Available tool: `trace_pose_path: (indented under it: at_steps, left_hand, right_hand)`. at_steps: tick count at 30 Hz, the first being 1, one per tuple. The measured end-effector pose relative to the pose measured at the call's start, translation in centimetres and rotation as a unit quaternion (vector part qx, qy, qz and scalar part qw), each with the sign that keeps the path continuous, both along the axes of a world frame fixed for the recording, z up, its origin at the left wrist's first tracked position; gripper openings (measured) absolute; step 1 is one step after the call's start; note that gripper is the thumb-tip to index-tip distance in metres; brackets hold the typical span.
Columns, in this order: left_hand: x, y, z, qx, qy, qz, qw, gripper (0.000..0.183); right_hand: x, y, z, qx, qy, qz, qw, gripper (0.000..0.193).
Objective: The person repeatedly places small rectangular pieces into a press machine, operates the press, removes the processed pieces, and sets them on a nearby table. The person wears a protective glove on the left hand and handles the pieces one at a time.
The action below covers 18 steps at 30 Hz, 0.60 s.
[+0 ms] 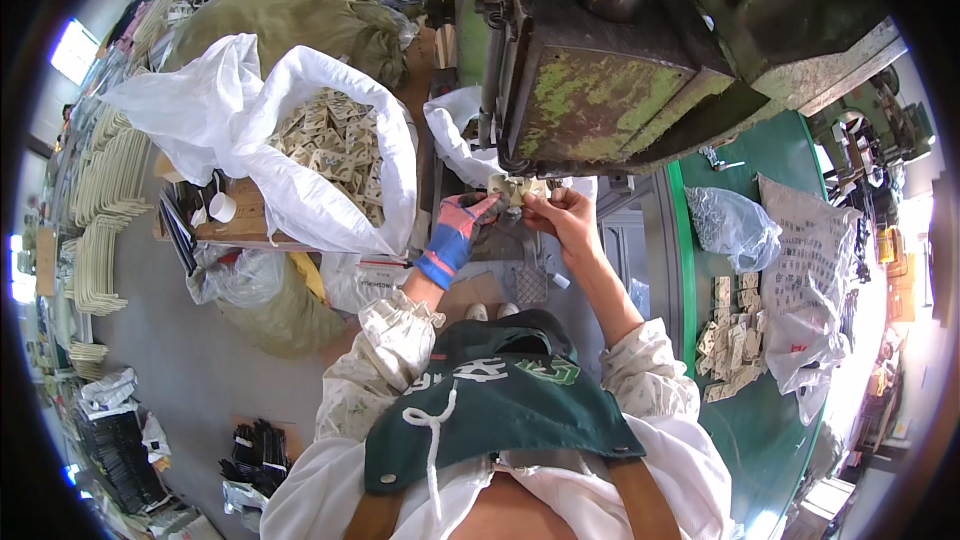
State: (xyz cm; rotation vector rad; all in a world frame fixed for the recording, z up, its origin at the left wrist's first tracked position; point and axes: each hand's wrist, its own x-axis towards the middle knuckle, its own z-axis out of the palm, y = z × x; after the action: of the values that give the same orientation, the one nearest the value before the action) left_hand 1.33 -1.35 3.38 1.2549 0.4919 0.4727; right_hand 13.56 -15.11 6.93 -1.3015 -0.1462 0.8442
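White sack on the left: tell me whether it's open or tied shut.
Open. The white sack has its mouth spread wide, showing a heap of small pale metal pieces inside.

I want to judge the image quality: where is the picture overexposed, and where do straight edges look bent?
Head view: the windows at the left rim and the far right edge by the machines are blown out to white; the green table edge curves strongly toward the rim; the corners are black from the fisheye circle; the left hand and right hand under the press are evenly lit and fairly sharp.

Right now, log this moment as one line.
left hand: gloved, at plate | right hand: bare, holds plate | under press | sack: open
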Motion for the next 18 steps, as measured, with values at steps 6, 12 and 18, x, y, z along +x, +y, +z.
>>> trace_pose_path:
  at_steps: [6,12,18]
  left_hand:
    - [1.1,1.0,-0.3,-0.023,0.052,-0.004,0.998,0.020]
    - [0.8,0.3,-0.3,-0.078,0.058,0.009,0.995,0.021]
    - [1.0,0.3,0.4,-0.055,0.044,0.023,0.997,0.020]
  right_hand:
    - [0.0,-0.2,-0.5,-0.009,-0.043,0.011,0.999,0.022]
    - [2.5,-0.9,0.5,-0.001,-0.110,0.023,0.994,0.017]
    - [2.3,-1.6,0.4,-0.007,-0.062,0.029,0.998,0.018]
